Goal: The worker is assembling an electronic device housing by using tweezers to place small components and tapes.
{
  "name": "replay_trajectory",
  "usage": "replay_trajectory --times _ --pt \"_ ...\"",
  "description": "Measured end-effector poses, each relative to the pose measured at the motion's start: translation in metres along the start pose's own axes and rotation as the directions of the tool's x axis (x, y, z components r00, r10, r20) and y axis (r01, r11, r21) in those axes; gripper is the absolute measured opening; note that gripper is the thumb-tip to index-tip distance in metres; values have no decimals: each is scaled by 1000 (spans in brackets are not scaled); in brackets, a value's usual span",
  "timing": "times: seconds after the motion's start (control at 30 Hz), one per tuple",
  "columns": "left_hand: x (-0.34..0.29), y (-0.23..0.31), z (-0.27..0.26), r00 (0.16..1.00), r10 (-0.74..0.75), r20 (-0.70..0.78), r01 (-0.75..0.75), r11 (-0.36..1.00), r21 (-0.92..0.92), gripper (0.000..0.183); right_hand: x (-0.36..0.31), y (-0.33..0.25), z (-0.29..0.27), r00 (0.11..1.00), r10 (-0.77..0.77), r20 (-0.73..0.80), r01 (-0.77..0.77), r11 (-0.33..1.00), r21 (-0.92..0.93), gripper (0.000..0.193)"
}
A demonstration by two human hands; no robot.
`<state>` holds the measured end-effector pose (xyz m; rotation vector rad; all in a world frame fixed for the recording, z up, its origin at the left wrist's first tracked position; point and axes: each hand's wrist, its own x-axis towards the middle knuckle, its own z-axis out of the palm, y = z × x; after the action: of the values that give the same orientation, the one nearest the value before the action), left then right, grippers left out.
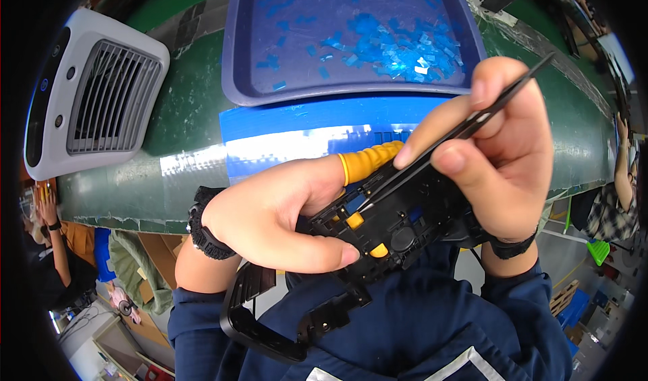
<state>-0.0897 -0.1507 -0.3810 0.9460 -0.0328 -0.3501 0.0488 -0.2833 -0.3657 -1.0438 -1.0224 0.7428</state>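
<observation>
My left hand (270, 215) grips a black plastic assembly (432, 195) by its left side, the thumb on its near edge. A yellow finger cot (372, 163) covers one of its fingers. Between the fingers of my right hand (509, 158) is a pair of black tweezers (503, 101), slanting down to the left. Its tips are over the assembly, close to a small yellow piece (354, 220) and a bit of blue. A second yellow piece (379, 250) sits nearer me, beside a round black part (403, 238). A curved black frame (260, 330) hangs from the lower left.
A blue-grey tray (233, 64) beyond my hands holds many small translucent blue pieces (405, 50). Under it lies a blue sheet (256, 131) on the green table (182, 118). At left stands a white-grey slatted device (115, 94). Other people are at both sides.
</observation>
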Motion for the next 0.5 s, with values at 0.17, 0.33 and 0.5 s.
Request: replay_trajectory --times 0.17,0.33,0.5 --pt "2 -3 2 998 15 -62 -18 999 -42 63 -2 5 -1 997 78 -19 -78 997 -23 30" --pt "-1 -5 -3 999 -28 -22 29 996 80 60 -3 7 -2 997 74 2 -74 996 -50 29" --pt "-1 1 4 986 -120 -111 122 993 6 70 -7 2 1 992 113 -55 -112 993 21 28"
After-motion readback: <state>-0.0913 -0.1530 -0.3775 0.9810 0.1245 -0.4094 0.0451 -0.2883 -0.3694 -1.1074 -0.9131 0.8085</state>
